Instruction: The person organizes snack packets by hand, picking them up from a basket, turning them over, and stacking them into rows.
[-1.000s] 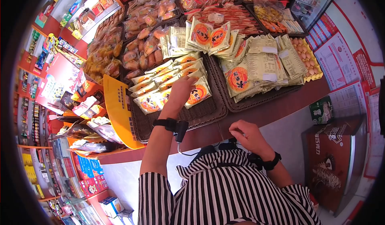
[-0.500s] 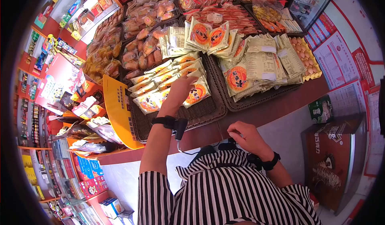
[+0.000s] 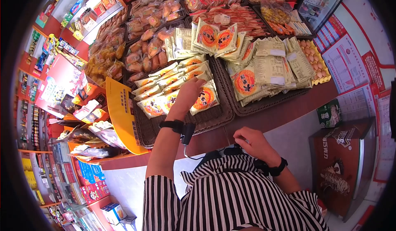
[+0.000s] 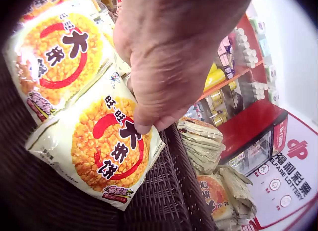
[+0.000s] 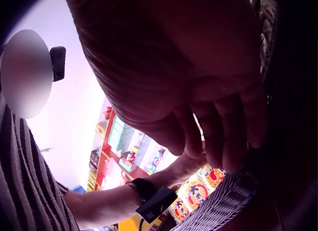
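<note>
My left hand (image 3: 189, 94) reaches into the left wicker basket (image 3: 210, 119), where rice cracker packets stand in tilted rows. It pinches the top edge of the front right rice cracker packet (image 4: 97, 146), a cream wrapper with an orange cracker picture. In the left wrist view the thumb lies on the packet's front and the other fingers are mostly hidden behind. Beside it leans another packet (image 4: 59, 55). My right hand (image 3: 256, 144) hangs before the counter edge, fingers loosely curled and holding nothing; the right wrist view shows its shaded palm (image 5: 169, 57).
A second wicker basket (image 3: 272, 100) to the right holds piled packets (image 3: 268, 66), with an egg tray (image 3: 315, 62) beyond. Wrapped breads (image 3: 146, 56) fill trays behind. A yellow sign board (image 3: 119, 111) stands at the left basket's side; a brown box (image 3: 338, 161) is right of the counter.
The left hand stays at the same front packet with only a slight shift. The right hand keeps its place; the view moves a little.
</note>
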`<state>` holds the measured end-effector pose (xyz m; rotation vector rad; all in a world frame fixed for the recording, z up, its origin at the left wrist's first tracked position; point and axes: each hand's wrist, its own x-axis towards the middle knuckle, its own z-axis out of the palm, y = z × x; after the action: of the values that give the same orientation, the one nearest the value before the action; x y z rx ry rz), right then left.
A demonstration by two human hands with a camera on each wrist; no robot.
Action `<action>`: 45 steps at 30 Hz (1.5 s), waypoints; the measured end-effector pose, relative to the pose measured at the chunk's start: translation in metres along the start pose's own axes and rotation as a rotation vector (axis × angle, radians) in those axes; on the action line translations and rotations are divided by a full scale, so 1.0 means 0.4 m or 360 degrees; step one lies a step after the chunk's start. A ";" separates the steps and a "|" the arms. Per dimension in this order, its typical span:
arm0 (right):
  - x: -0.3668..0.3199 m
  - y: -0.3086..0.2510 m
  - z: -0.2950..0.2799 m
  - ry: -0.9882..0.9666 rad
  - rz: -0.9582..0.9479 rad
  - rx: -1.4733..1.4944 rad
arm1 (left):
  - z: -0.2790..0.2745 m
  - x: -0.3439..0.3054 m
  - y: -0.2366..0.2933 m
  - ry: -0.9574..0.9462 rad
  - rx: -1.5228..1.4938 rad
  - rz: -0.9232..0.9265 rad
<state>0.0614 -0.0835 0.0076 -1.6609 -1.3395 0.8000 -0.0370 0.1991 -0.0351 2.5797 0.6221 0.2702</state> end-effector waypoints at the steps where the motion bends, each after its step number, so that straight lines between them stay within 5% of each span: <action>1: 0.001 0.002 0.000 -0.0013 0.0008 -0.0010 | -0.001 0.000 0.004 -0.0021 0.0146 -0.0022; 14: 0.050 0.002 0.016 -0.0125 -0.0054 -0.0031 | 0.008 -0.018 -0.017 0.0092 0.0011 0.0077; 26: 0.096 0.013 0.035 -0.0175 -0.0027 0.0030 | -0.002 0.021 0.042 -0.0227 0.0088 0.0003; 32: 0.216 0.048 0.123 -0.0134 -0.0434 -0.0379 | 0.013 0.047 0.025 -0.0265 -0.0135 0.0250; 37: 0.293 0.085 0.186 -0.0555 -0.0194 -0.0696 | 0.021 0.045 0.021 -0.0135 -0.0274 0.0250; 42: 0.312 0.110 0.219 -0.0486 -0.0229 -0.0757 | -0.008 0.048 0.013 -0.0018 -0.0233 0.0201; 45: 0.320 0.110 0.219 -0.0497 -0.0207 -0.0797 | -0.031 0.066 -0.016 0.0538 0.0198 0.0029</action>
<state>0.0335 0.0563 -0.0676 -1.8477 -1.9704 0.7028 -0.0199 0.2218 -0.0253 2.6811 0.7540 0.7049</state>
